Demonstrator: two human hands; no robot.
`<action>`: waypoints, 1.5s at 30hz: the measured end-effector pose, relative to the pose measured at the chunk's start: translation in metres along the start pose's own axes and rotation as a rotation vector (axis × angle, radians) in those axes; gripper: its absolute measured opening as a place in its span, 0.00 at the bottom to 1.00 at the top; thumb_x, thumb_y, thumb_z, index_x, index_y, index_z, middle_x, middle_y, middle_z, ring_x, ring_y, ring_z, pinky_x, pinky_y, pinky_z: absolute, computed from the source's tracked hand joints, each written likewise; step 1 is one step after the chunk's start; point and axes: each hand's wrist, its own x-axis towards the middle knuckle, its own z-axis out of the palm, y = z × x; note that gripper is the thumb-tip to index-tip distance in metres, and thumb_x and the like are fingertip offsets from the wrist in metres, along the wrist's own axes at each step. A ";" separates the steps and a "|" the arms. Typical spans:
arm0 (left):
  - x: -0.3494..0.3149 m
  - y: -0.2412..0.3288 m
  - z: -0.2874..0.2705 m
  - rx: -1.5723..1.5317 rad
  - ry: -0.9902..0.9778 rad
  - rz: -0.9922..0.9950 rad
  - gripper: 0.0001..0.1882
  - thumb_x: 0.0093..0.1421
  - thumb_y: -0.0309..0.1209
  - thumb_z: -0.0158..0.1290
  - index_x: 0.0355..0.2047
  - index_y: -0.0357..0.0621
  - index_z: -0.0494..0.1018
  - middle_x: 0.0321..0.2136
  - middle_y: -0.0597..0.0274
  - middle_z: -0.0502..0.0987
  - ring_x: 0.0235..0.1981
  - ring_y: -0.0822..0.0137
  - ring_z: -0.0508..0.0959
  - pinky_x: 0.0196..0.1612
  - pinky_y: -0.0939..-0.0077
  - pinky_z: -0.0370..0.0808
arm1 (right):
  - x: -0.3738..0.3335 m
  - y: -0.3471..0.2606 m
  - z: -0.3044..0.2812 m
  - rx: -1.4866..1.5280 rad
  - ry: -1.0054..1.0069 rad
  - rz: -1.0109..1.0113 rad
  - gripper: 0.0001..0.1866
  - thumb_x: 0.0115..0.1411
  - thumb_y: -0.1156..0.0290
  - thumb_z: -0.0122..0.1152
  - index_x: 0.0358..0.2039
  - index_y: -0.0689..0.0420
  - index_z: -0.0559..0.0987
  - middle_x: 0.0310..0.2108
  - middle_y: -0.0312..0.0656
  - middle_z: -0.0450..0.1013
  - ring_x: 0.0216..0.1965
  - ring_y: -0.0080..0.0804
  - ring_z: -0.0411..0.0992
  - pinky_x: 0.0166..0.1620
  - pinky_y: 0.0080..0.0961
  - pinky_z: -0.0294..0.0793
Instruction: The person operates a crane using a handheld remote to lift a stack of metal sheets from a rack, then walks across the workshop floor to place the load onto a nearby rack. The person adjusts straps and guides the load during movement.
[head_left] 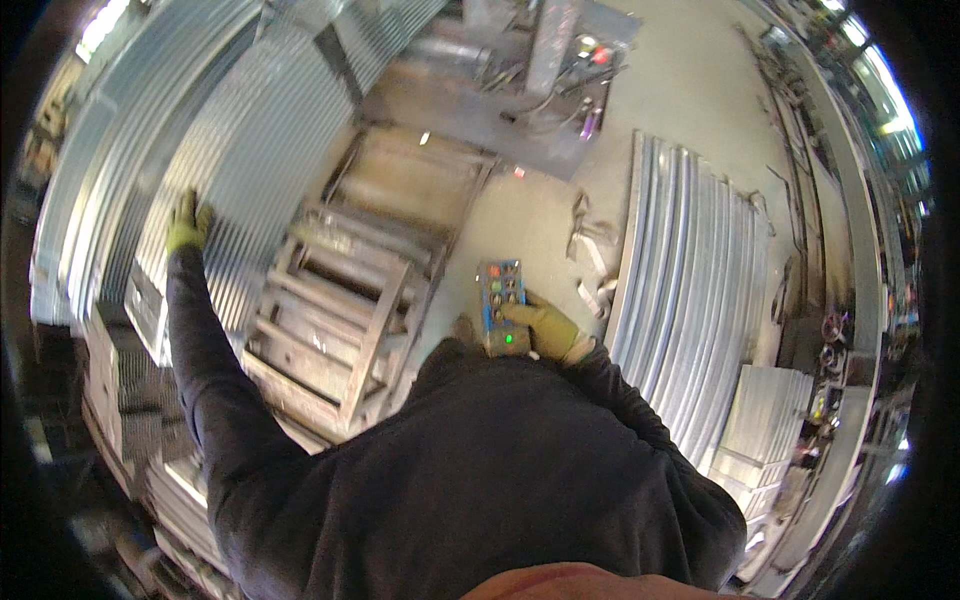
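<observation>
My left hand [188,222], in a yellow-green glove with darker fingers, reaches out to a bundle of long silvery metal tubes [245,130]. Its fingers are stretched and seem to lie on the bundle, though blur hides the exact contact. In front of my body, my gloved right hand [548,328] is closed around a blue remote control [490,292]. This handset has a red button, several other buttons and a lit green light near its lower end. My right thumb or a finger lies over the buttons.
A worn metal frame with slats [330,330] stands between my left arm and body. On the right, a row of long metal tubes [680,290] lies near the floor. Straps [592,245] lie beside it. A steel post [550,45] with cables rises ahead.
</observation>
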 end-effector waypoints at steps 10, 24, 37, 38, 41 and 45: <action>-0.117 -0.032 -0.060 0.052 0.146 0.043 0.36 0.70 0.62 0.50 0.73 0.65 0.64 0.71 0.64 0.69 0.72 0.51 0.66 0.75 0.58 0.62 | 0.020 0.021 -0.003 -0.057 0.102 0.099 0.24 0.71 0.63 0.61 0.62 0.62 0.72 0.53 0.48 0.79 0.52 0.43 0.82 0.51 0.41 0.88; -0.252 -0.085 -0.158 -0.197 -0.039 0.004 0.29 0.76 0.39 0.52 0.71 0.36 0.65 0.68 0.42 0.70 0.70 0.47 0.70 0.72 0.58 0.67 | 0.013 0.085 0.004 0.081 0.366 -0.253 0.26 0.71 0.62 0.64 0.63 0.62 0.72 0.53 0.48 0.80 0.51 0.39 0.82 0.56 0.39 0.84; -0.280 -0.144 -0.179 -0.002 -0.123 0.063 0.29 0.76 0.35 0.51 0.72 0.35 0.63 0.69 0.42 0.69 0.71 0.50 0.68 0.72 0.61 0.66 | 0.028 0.099 -0.028 0.196 0.525 -0.231 0.22 0.70 0.68 0.66 0.61 0.61 0.74 0.51 0.46 0.80 0.48 0.38 0.82 0.53 0.39 0.85; -0.283 -0.147 -0.180 -0.043 -0.136 0.032 0.29 0.76 0.35 0.52 0.72 0.35 0.62 0.69 0.42 0.69 0.71 0.51 0.69 0.72 0.62 0.66 | 0.029 0.096 -0.029 0.178 0.508 -0.212 0.22 0.71 0.68 0.64 0.61 0.61 0.73 0.51 0.46 0.79 0.48 0.38 0.82 0.53 0.39 0.85; -0.289 -0.148 -0.185 -0.430 -0.148 -0.118 0.30 0.73 0.24 0.53 0.73 0.39 0.62 0.72 0.48 0.66 0.73 0.56 0.65 0.71 0.65 0.67 | 0.038 0.083 -0.029 0.174 0.401 -0.176 0.21 0.73 0.69 0.59 0.62 0.64 0.71 0.51 0.48 0.78 0.47 0.40 0.82 0.52 0.39 0.85; -0.291 -0.137 -0.188 -0.232 -0.118 -0.132 0.30 0.72 0.25 0.56 0.72 0.40 0.64 0.70 0.48 0.68 0.72 0.51 0.66 0.72 0.61 0.64 | 0.046 0.068 -0.035 0.176 0.393 -0.130 0.21 0.72 0.70 0.60 0.62 0.63 0.72 0.51 0.46 0.79 0.48 0.41 0.82 0.52 0.41 0.85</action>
